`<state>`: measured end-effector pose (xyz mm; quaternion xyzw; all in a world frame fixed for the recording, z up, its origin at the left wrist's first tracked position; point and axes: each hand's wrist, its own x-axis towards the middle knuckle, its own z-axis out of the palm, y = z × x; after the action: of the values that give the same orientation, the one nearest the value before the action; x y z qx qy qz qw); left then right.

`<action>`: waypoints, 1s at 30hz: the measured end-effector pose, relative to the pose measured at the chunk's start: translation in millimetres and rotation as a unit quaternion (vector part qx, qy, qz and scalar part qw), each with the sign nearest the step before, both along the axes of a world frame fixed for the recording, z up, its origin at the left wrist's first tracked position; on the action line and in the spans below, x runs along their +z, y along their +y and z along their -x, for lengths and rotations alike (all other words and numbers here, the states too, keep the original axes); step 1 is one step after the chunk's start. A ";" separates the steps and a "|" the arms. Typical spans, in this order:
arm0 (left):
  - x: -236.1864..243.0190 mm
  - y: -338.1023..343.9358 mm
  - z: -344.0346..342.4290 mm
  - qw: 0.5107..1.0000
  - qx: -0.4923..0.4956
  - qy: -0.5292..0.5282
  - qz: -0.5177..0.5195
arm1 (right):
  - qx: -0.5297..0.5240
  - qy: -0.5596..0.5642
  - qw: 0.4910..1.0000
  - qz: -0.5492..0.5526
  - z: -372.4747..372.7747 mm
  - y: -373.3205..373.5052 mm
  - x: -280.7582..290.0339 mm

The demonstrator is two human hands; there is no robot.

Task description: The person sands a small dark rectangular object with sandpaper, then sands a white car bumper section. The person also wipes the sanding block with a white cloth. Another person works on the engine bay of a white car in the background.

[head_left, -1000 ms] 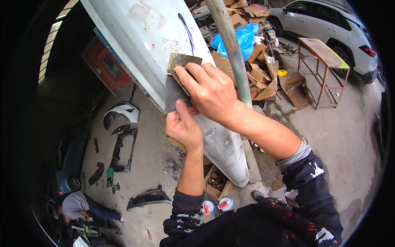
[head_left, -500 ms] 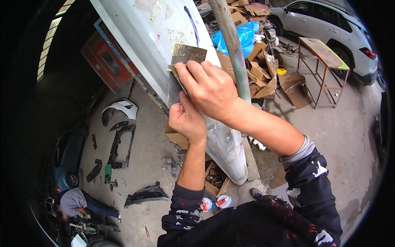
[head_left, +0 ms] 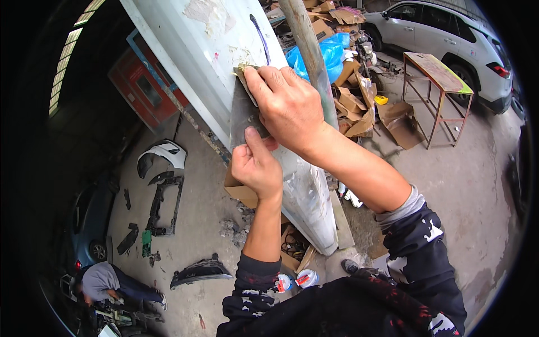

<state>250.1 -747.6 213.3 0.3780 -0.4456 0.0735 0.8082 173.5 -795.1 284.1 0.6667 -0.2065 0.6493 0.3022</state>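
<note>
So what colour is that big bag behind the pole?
Bright blue. The plastic bag shows best in the head view, just right of the pole.

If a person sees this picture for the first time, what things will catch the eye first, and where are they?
In the middle, the right hand and the left hand press a dark sanding sheet against a long pale car body panel that runs from the top toward the lower centre. At the upper right stands a white car beside a rusty metal table. At the lower left, another person crouches on the floor near dark bumper parts.
</note>
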 end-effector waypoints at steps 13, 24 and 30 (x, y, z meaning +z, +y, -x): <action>0.1 -4.4 1.6 1.000 -0.001 0.007 0.028 | 0.031 0.013 0.998 -0.047 3.5 0.9 3.5; 1.0 -3.6 1.7 0.999 -0.015 0.026 0.014 | 0.020 -0.031 0.999 -0.003 7.8 2.0 3.6; 0.4 -2.5 -1.6 1.000 0.019 0.004 -0.007 | 0.039 0.003 0.999 0.023 5.5 -1.4 0.1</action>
<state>251.7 -750.1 213.7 0.3921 -0.4353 0.0845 0.8060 168.0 -796.5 284.2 0.6693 -0.1640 0.6631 0.2923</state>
